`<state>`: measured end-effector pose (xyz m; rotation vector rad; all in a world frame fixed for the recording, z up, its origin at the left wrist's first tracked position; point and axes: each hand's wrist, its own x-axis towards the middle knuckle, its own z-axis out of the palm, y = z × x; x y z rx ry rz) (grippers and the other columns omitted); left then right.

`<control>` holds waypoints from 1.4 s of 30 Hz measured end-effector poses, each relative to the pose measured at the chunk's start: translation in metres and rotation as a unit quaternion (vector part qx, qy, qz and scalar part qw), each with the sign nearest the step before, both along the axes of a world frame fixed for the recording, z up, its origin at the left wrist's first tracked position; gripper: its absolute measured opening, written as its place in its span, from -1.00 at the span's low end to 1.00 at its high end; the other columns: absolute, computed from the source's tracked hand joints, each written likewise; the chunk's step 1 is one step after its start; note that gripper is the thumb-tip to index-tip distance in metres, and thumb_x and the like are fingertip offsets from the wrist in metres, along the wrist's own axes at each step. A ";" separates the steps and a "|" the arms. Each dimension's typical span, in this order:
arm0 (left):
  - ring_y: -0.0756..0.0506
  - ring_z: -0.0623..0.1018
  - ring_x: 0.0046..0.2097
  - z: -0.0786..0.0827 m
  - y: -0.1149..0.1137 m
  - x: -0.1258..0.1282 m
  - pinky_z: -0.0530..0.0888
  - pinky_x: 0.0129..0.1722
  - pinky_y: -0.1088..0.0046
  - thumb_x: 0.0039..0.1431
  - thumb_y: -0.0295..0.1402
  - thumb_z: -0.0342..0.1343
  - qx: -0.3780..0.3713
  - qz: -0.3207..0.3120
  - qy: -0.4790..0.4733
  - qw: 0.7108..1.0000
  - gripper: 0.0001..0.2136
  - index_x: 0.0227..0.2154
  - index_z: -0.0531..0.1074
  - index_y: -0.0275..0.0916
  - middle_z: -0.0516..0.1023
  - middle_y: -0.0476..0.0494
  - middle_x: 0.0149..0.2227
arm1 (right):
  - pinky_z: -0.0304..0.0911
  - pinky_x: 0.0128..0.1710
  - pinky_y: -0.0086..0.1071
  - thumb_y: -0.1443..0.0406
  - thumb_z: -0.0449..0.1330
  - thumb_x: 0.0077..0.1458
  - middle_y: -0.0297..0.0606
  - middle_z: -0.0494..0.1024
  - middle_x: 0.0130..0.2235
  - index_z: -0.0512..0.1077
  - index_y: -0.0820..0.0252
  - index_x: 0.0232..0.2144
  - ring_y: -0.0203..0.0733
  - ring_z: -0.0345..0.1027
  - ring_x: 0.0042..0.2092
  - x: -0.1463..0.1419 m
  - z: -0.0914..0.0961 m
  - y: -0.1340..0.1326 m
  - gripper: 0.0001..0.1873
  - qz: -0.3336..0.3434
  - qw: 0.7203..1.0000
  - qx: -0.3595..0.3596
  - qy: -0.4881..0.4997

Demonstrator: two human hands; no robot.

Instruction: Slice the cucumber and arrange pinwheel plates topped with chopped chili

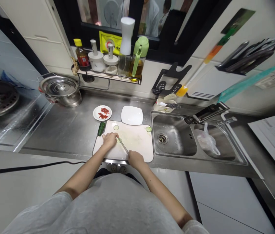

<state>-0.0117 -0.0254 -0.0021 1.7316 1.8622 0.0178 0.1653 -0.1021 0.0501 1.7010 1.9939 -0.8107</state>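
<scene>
My right hand is closed round the handle of a knife, its blade pointing up and left across the cutting board. At the blade's tip lies a thin cucumber slice. My left hand has its fingers curled and pinched at that slice's left edge; the fingertips are small in view. A dark green cucumber piece rests at the board's left edge. Another cucumber slice lies flat above my left hand, and more cucumber slices lie at the board's upper right.
Behind the board stand a plate of chopped red pieces and a white plate. A double sink adjoins the right side. A lidded steel pot is at the left, and a condiment rack hangs on the back wall.
</scene>
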 end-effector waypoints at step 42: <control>-0.20 0.40 -0.05 0.008 -0.011 0.020 0.10 -0.07 0.17 0.16 -0.48 -0.11 0.048 0.008 0.011 0.999 -0.79 -0.26 0.41 -0.14 0.54 -0.15 -0.19 | 0.05 -0.32 -0.44 0.16 -0.12 0.30 -0.17 0.56 -0.24 0.38 0.18 -0.16 -0.13 0.42 -0.15 0.062 -0.012 -0.020 -0.66 -0.070 0.990 0.091 0.086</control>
